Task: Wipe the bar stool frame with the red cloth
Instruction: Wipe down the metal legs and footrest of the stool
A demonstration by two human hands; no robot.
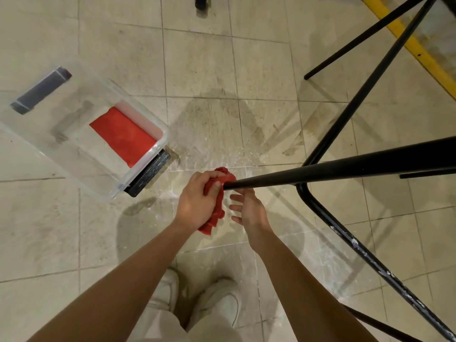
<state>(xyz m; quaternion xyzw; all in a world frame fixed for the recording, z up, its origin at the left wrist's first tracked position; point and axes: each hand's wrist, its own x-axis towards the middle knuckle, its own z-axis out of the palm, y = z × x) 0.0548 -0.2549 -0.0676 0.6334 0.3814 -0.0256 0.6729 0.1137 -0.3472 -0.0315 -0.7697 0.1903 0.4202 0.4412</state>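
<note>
**Red cloth (214,219) meets the bar stool frame (345,169)**

Left of the frame's leg tip sits a clear bin (162,137). The left hand (197,203) clutches the cloth against that tip. The right hand (249,208), fingers loose and spread, sits just beneath it.

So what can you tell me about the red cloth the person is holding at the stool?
The red cloth is bright red, soft-looking fabric, bunched and creased rather than folded. The left hand grips its middle. Its upper part is pressed around the lower end of a slanted black stool leg, and a crumpled tail hangs loose below the hand, off the floor. The right hand is beside it with fingers spread; whether it touches the cloth cannot be told.
</note>
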